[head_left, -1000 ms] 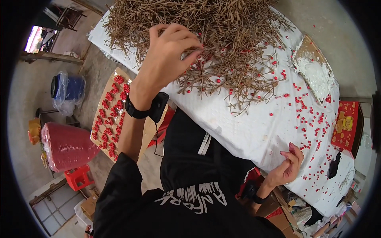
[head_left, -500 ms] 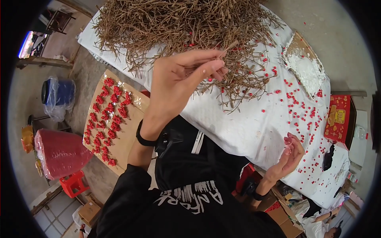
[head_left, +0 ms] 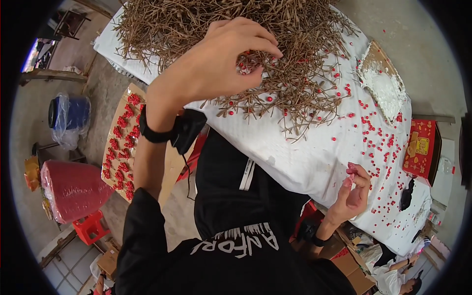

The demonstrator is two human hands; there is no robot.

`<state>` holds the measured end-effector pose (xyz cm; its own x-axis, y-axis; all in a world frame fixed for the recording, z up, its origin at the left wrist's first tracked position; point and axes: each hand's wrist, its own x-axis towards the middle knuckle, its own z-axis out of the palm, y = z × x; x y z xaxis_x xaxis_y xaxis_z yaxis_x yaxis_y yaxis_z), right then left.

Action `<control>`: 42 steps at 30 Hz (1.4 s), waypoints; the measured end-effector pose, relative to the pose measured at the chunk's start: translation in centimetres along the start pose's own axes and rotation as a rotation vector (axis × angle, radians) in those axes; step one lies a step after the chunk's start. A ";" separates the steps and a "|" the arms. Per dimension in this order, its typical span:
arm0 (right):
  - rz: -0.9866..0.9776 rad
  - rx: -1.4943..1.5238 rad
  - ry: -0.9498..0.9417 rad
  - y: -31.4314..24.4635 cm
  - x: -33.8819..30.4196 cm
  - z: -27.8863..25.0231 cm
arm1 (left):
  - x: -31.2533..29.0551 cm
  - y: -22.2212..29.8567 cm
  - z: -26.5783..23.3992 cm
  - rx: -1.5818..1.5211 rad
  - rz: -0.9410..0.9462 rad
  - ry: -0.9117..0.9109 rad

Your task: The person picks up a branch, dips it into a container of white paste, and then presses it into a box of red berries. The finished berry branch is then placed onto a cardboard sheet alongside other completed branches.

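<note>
currently, the left hand (head_left: 223,64) is curved wide over brown twigs (head_left: 305,29) at twelve o'clock, nothing visibly held; the right hand (head_left: 350,200) is half curled, any hold indiscernible. red berries (head_left: 269,99) nearby could be scattered by tangled twigs being yanked.

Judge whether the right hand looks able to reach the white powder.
Probably yes, with a stretch: only loose red berries on white cloth lie between the right hand and the white powder.
</note>
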<state>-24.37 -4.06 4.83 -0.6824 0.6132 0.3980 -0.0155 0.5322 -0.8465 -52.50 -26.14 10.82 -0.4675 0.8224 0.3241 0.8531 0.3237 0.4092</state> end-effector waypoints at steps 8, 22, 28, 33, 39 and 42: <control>0.106 0.101 -0.016 0.1 0.5 0.4 | 1.3 -1.8 1.2 0.310 0.001 -0.182; 0.125 0.220 -0.063 1.5 0.6 0.0 | -1.2 0.5 -0.9 -0.292 -0.046 0.246; 0.129 0.155 -0.096 0.3 1.1 1.0 | -2.4 5.5 3.4 -1.323 -0.397 0.267; 0.028 0.131 -0.223 -2.3 2.9 2.0 | -2.9 8.9 5.4 -1.573 -0.485 0.183; -0.147 0.084 -0.255 -4.5 2.4 3.2 | -3.9 11.2 6.9 -1.688 -0.452 0.137; -0.158 0.074 -0.259 -4.9 1.6 3.1 | -4.2 11.7 6.9 -1.738 -0.524 0.030</control>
<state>-27.64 -7.47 8.53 -0.8307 0.3519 0.4314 -0.1828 0.5594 -0.8085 -38.95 -22.62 8.32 -0.5990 0.7930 -0.1115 -0.5447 -0.3015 0.7826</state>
